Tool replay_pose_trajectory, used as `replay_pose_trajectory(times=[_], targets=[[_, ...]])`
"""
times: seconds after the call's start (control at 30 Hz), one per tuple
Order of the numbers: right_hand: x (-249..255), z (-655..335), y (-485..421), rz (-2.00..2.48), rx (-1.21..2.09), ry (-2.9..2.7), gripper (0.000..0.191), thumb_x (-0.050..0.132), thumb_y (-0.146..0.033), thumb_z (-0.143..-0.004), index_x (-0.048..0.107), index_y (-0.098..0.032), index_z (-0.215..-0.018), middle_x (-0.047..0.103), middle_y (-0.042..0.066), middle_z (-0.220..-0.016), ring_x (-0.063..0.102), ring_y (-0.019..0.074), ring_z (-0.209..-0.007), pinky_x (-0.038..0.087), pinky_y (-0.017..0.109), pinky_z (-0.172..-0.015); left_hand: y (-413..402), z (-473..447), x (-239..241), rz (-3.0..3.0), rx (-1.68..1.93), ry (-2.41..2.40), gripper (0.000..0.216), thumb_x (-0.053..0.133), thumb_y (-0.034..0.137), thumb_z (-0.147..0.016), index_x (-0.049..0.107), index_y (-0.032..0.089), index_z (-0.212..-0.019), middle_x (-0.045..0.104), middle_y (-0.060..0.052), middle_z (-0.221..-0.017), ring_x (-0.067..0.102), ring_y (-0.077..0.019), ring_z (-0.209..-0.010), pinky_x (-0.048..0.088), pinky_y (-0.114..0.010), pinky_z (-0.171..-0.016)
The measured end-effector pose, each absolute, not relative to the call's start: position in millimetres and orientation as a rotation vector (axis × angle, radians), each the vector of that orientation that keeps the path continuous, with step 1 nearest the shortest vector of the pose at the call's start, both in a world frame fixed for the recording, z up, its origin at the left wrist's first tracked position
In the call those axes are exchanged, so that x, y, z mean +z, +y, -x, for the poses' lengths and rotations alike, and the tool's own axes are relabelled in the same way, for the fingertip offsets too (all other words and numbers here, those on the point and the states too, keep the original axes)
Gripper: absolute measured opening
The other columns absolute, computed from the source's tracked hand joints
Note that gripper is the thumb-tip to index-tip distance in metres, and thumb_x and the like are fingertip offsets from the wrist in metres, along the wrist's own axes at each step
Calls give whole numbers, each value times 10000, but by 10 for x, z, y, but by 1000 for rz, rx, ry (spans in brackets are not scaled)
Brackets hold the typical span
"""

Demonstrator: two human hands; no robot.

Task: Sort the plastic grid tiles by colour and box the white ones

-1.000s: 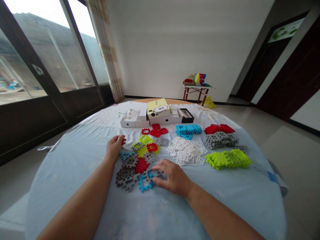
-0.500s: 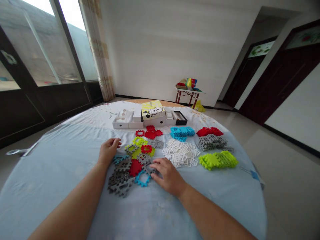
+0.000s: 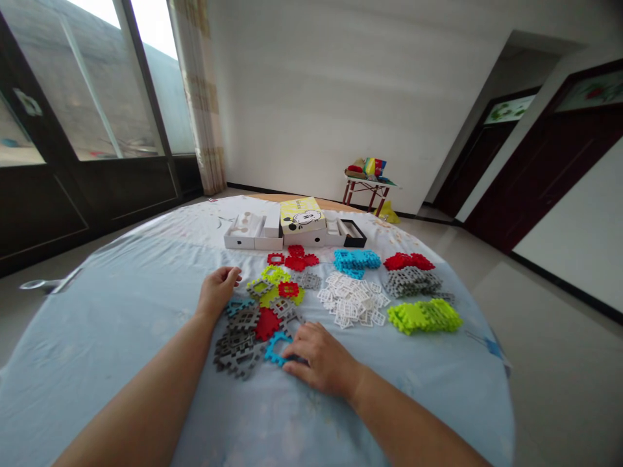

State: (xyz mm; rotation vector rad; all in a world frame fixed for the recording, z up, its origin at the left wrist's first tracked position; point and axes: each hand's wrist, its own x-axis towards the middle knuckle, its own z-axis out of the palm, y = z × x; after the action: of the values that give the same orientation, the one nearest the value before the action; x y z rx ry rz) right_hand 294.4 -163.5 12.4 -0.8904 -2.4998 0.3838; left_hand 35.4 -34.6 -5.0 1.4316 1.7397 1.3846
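Note:
A jumble of flat interlocking plastic tiles (image 3: 257, 318) in grey, red, blue and lime lies on the pale blue tablecloth (image 3: 121, 337) in front of me. My right hand (image 3: 318, 357) rests palm down at the pile's near right edge, fingers curled onto a blue tile (image 3: 273, 347) and a grey one beside it. My left hand (image 3: 219, 290) lies at the pile's far left edge, fingers loosely curled, with nothing visible in them.
Sorted tile heaps lie to the right: white (image 3: 353, 299), lime (image 3: 424, 315), grey (image 3: 413, 281), red (image 3: 402, 261), blue (image 3: 356, 260). Small boxes (image 3: 296, 227) stand in a row at the table's far side. A little table (image 3: 367, 188) stands by the back wall.
My right hand has slid nearer to me along the pile's edge, onto the blue tile. The left hand stays where it was. The camera has shifted slightly.

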Motion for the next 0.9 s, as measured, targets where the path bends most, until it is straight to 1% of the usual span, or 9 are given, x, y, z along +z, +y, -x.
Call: replay_pose_trajectory(times=[0.07, 0.13, 0.23, 0.37, 0.47, 0.6, 0.73, 0.9], targets=[[190, -2967, -1644, 854, 506, -2453, 168, 577, -339, -806, 644, -196, -866, 579, 24, -775, 527, 147, -789, 389, 286, -773, -344, -347, -44, -1448, 1371, 1754, 354, 520, 498, -651, 620, 167, -726, 659, -48, -653, 593, -181, -601, 452, -273, -579], [285, -3014, -1650, 866, 631, -2370, 156, 590, -325, -792, 645, -190, -847, 568, 6, -727, 529, 123, -722, 409, 242, -707, -339, -342, -39, -1460, 1362, 1760, 347, 520, 494, -652, 619, 170, -731, 661, -46, -662, 596, -184, -610, 452, -275, -587], [436, -3147, -1596, 983, 669, -2199, 158, 593, -318, -779, 650, -193, -856, 563, -6, -711, 519, 103, -658, 413, 211, -628, -327, -340, -34, -1465, 1338, 1773, 337, 515, 486, -656, 619, 175, -733, 661, -43, -661, 600, -188, -619, 449, -275, -589], [544, -3479, -1294, 1180, 513, -1956, 201, 556, -323, -795, 645, -183, -907, 605, 9, -736, 534, 109, -647, 431, 223, -626, -307, -337, -43, -1480, 1303, 1785, 349, 506, 497, -661, 624, 180, -748, 663, -40, -664, 599, -189, -624, 444, -272, -577], [558, -3816, -931, 1325, 347, -1866, 222, 532, -320, -802, 642, -175, -930, 643, 33, -800, 574, 134, -705, 444, 250, -670, -290, -323, -63, -1503, 1294, 1794, 356, 503, 511, -659, 623, 186, -741, 665, -37, -660, 595, -188, -613, 442, -273, -570], [592, -4218, -470, 1558, 102, -1891, 206, 511, -289, -808, 654, -172, -899, 662, 49, -820, 595, 159, -760, 439, 260, -700, -270, -305, -81, -1521, 1280, 1813, 353, 503, 517, -656, 623, 195, -740, 663, -32, -646, 595, -190, -605, 439, -274, -561], [636, -4412, -151, 1803, -129, -1926, 195, 499, -255, -818, 663, -197, -906, 672, 57, -891, 597, 169, -837, 415, 254, -745, -251, -302, -96, -1523, 1260, 1817, 363, 497, 528, -658, 621, 196, -737, 660, -33, -638, 589, -191, -591, 432, -274, -535], [559, -4457, 63, 1979, -235, -2003, 219, 490, -225, -831, 659, -220, -970, 662, 72, -970, 587, 191, -915, 399, 265, -775, -249, -311, -109, -1524, 1258, 1825, 376, 491, 536, -663, 622, 194, -749, 661, -32, -648, 587, -190, -592, 432, -273, -538]])
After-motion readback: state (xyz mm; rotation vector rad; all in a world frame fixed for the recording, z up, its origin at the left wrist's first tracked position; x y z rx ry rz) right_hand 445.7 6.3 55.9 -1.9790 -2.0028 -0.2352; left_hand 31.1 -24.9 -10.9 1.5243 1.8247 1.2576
